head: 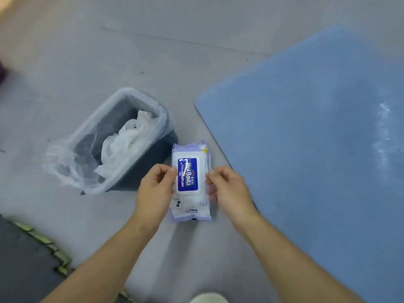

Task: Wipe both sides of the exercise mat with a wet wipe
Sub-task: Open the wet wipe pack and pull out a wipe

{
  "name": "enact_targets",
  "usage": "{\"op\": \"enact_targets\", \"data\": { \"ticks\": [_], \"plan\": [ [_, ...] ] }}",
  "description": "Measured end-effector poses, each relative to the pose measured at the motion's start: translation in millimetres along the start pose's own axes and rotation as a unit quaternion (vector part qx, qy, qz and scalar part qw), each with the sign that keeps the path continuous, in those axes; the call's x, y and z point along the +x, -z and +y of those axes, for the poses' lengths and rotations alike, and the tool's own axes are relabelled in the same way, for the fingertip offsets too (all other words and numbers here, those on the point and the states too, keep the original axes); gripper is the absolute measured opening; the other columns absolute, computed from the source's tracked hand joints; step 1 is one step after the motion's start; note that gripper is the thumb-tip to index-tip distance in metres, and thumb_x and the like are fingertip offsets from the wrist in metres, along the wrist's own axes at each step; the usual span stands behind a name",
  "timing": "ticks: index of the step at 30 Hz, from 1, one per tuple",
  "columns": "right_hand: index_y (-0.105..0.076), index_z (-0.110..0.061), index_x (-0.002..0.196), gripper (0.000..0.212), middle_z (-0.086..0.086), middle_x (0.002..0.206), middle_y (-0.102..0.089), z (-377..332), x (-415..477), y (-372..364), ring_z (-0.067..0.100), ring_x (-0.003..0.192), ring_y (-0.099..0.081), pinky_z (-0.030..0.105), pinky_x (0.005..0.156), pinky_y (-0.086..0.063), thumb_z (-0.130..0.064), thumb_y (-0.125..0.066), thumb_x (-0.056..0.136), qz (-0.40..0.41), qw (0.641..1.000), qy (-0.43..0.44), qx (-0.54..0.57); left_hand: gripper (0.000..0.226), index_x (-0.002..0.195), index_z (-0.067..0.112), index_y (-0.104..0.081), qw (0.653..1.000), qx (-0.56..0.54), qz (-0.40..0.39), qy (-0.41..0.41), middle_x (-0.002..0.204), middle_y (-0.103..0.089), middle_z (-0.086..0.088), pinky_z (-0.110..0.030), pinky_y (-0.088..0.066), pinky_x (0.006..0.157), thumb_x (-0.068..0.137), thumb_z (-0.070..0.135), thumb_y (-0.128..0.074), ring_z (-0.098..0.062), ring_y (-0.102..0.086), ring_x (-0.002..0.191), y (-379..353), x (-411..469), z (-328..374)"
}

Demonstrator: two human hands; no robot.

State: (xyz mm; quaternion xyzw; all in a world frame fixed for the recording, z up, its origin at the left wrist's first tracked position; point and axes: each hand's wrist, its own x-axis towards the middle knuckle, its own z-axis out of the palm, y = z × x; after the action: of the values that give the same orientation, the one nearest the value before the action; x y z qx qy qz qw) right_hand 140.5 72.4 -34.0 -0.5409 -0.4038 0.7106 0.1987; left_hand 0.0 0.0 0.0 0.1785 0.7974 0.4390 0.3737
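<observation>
At the centre of the frame, the left hand point(156, 189) and right hand point(227, 189) pinch the long edges of the wet wipe pack point(189, 178) with curled fingers, its lid closed and facing up. The blue exercise mat point(306, 138) lies flat on the grey floor point(131, 51), filling the right of the frame. Left of centre stands a lined bin point(142, 171) holding crumpled white wipes point(126, 141).

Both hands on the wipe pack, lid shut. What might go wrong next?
1. The left hand and right hand only pinch the wipe pack by its sides; freeing one to lift the lid may let it slip.
2. The bin sits right beside the pack, its liner loose; a bump could tip it.
3. The white streaks on the mat lie far to the right, easy to miss.
</observation>
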Motion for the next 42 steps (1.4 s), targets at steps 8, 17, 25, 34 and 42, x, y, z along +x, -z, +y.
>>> {"op": "enact_targets", "data": {
  "ticks": [8,17,25,34,42],
  "plan": [
    [-0.066,-0.027,0.107,0.02,-0.002,0.115,-0.061,4.4,17.6,-34.1,0.016,0.096,-0.069,0.043,0.088,-0.06,-0.015,-0.071,0.093,0.091,0.981,0.105,-0.135,0.019,0.111,0.018,-0.063,1.0,-0.004,0.025,-0.007,0.117,-0.066,-0.007,-0.01,-0.052,0.066,0.096,0.008,-0.068,-0.01,-0.066,0.098,-2.1,25.8,-20.6],
    [-0.059,-0.019,0.128,0.045,-0.005,0.115,-0.046,-8.8,4.7,-25.1,0.018,0.106,-0.061,0.026,0.079,-0.048,-0.031,-0.078,0.09,0.079,0.94,0.135,-0.302,0.008,0.106,0.017,-0.059,0.998,-0.035,0.035,-0.03,0.101,-0.069,-0.01,-0.015,-0.054,0.06,0.101,0.014,-0.065,-0.007,-0.069,0.084,-16.5,10.0,-19.2],
    [-0.06,-0.022,0.118,0.064,-0.005,0.106,-0.049,-13.0,6.1,-12.8,0.018,0.1,-0.056,0.032,0.071,-0.043,-0.066,-0.078,0.075,0.111,0.91,0.145,-0.372,0.016,0.109,0.012,-0.065,0.993,-0.117,-0.005,-0.015,0.1,-0.074,-0.01,-0.022,-0.057,0.074,0.107,0.007,-0.05,-0.01,-0.068,0.081,-29.2,2.8,-22.3],
    [-0.049,-0.019,0.063,0.036,-0.002,0.072,-0.048,-19.2,8.4,-7.2,0.025,0.072,-0.048,0.034,0.056,-0.028,-0.038,-0.059,0.092,0.113,0.919,0.151,-0.346,0.022,0.115,0.028,-0.047,0.999,-0.037,-0.021,-0.032,0.101,-0.056,0.001,-0.02,-0.05,0.065,0.108,0.007,-0.044,0.002,-0.058,0.068,-35.6,2.7,-26.8],
    [-0.064,-0.005,0.082,0.023,0.009,0.074,-0.065,-12.9,16.5,15.2,0.023,0.067,-0.051,0.028,0.054,-0.038,-0.023,-0.062,0.097,0.103,0.971,0.088,-0.196,0.014,0.11,0.031,-0.054,0.998,-0.049,0.012,-0.023,0.097,-0.057,0.003,-0.026,-0.051,0.075,0.105,0.019,-0.058,-0.009,-0.059,0.079,-29.5,2.5,-32.2]
  ]
}}
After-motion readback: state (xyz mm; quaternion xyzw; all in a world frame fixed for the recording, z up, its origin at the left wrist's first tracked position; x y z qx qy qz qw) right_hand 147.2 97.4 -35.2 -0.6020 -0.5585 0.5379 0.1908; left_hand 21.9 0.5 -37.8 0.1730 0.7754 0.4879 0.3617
